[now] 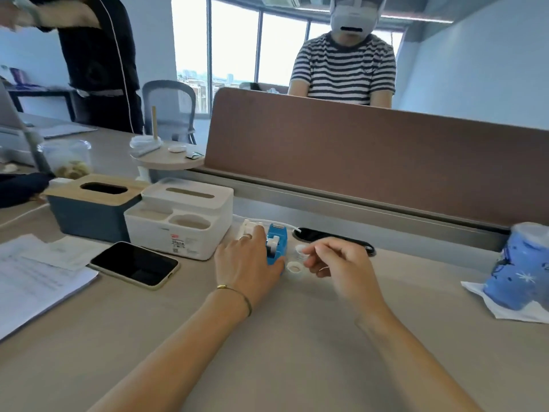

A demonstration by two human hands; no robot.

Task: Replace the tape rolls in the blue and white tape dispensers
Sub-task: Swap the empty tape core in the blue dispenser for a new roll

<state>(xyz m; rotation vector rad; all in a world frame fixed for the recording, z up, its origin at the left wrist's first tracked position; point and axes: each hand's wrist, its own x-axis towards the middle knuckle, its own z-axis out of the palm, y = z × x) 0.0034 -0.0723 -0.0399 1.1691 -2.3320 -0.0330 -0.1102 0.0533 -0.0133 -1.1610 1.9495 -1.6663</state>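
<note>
A blue tape dispenser (277,243) stands on the desk, and my left hand (248,264) wraps its left side and front. A white tape dispenser (249,228) sits just behind that hand, partly hidden by the fingers. My right hand (335,261) hovers right of the blue dispenser and pinches a small clear tape roll (301,251) between thumb and fingers. A second small white tape roll (294,267) lies flat on the desk below it.
A white organiser box (181,221) and a dark tissue box (89,209) stand to the left, with a phone (135,265) and papers (35,278) nearer. A cable slot (332,237) lies behind; a blue cup (520,266) on a napkin stands at right. People stand beyond the brown divider (371,162).
</note>
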